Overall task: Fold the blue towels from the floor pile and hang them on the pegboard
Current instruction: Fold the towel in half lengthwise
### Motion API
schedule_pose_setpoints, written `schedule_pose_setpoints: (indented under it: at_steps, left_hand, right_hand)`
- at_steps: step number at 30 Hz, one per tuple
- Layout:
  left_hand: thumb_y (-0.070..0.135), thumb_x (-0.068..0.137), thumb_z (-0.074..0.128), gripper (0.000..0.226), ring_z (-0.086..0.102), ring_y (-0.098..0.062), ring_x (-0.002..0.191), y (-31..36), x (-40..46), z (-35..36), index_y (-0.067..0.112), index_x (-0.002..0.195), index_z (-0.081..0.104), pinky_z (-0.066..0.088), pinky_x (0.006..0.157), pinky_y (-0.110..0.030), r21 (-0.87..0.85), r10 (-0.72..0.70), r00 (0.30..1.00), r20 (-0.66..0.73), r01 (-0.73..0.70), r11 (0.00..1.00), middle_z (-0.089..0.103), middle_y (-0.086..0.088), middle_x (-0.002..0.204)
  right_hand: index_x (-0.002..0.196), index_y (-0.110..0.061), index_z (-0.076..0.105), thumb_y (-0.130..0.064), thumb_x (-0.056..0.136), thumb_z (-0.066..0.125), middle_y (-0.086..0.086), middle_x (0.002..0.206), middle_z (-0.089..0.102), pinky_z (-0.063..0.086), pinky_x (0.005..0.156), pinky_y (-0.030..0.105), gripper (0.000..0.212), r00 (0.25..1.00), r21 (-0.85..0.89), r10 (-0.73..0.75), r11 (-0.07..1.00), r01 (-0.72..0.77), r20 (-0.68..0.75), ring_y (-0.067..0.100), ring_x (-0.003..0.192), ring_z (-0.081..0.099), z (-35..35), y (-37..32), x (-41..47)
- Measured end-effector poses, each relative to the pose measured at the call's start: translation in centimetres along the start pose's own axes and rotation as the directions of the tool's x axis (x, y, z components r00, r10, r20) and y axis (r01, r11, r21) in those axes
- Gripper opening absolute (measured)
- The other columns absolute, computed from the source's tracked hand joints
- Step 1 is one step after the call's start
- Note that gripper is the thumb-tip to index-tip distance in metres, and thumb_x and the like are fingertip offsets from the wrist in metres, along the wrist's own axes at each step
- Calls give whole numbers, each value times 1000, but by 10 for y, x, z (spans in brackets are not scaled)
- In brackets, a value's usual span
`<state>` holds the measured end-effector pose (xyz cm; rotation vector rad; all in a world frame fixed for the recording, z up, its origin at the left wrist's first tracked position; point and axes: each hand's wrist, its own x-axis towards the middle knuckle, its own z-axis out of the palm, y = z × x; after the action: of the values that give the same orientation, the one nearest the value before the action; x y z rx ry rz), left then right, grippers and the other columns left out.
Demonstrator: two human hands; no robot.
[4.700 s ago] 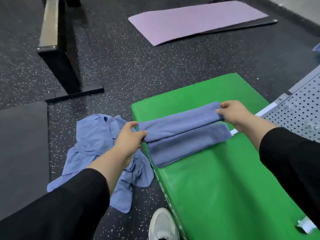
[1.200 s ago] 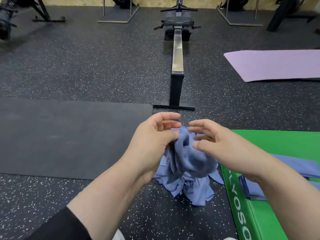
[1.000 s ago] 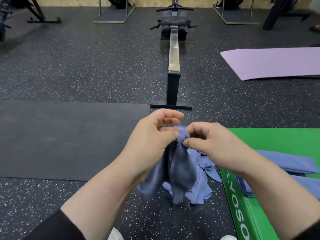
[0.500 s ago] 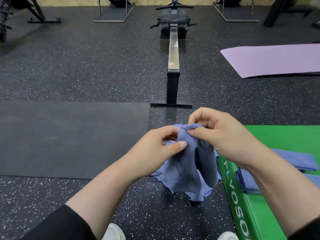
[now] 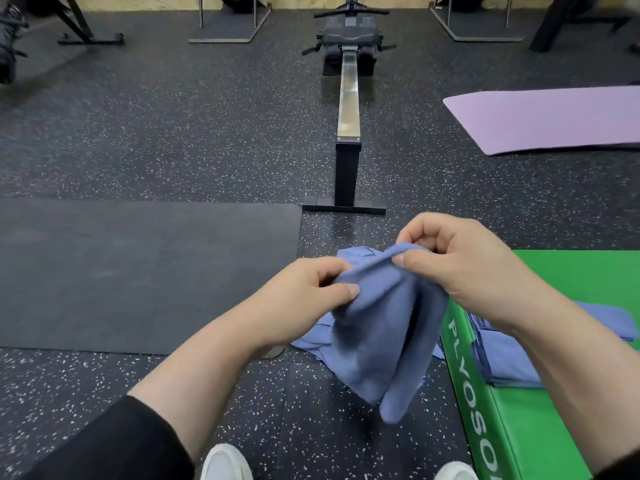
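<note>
1. A person's left hand (image 5: 311, 292) and right hand (image 5: 460, 268) each pinch the top edge of a blue towel (image 5: 384, 341), which hangs bunched and unfolded above the speckled floor (image 5: 173, 133).
2. More blue towels remain in the floor pile (image 5: 317, 337), just behind the hanging one.
3. Folded towels (image 5: 502, 362) already lie on the green bench (image 5: 554, 427) at right, so part of the folding looks done.
4. No pegboard is in view; hanging appears yet to come, along with folding the held towel and what is left in the pile.
</note>
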<state>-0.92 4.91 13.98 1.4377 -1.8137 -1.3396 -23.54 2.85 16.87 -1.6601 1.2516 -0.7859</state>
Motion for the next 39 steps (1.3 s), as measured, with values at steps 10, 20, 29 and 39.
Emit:
schedule_pose_setpoints:
  at_steps: [10, 20, 29, 39]
  left_hand:
    - [25, 89, 72, 13, 49, -8, 66, 6, -6, -5, 15, 83, 66, 44, 65, -34, 149, 51, 991, -125, -32, 988, 65, 0, 70]
    - [13, 90, 65, 13, 47, -12, 68, 5, -5, -2, 23, 96, 67, 37, 67, -32, -17, -19, 994, -111, 17, 1000, 57, 6, 70]
    - [29, 96, 61, 19, 42, -5, 61, -5, -10, -10, 17, 80, 64, 36, 61, -28, 210, -61, 994, -95, 80, 974, 55, 5, 65]
    - [31, 86, 76, 16, 47, -3, 60, 5, -6, -2, 20, 79, 66, 36, 57, -19, 220, 63, 972, -226, -12, 975, 64, 3, 70]
  right_hand:
    - [113, -39, 64, -28, 83, 78, -7, 69, 67, 50, 62, 31, 35, 992, -192, 77, 980, -56, 102, 11, 61, 51, 4, 5, -1]
    - [79, -29, 67, -30, 93, 67, -14, 77, 69, 45, 77, 27, 14, 999, -350, -35, 936, 19, -40, -1, 77, 59, 16, 7, 5]
    - [111, -38, 64, -19, 89, 71, -16, 48, 54, 37, 53, 13, 29, 993, -299, 25, 952, -60, -118, 1, 51, 48, 4, 3, 5]
    - [85, -30, 67, -26, 92, 65, -7, 71, 68, 49, 75, 31, 8, 998, -358, 11, 934, 9, 54, 10, 70, 59, 28, 9, 5]
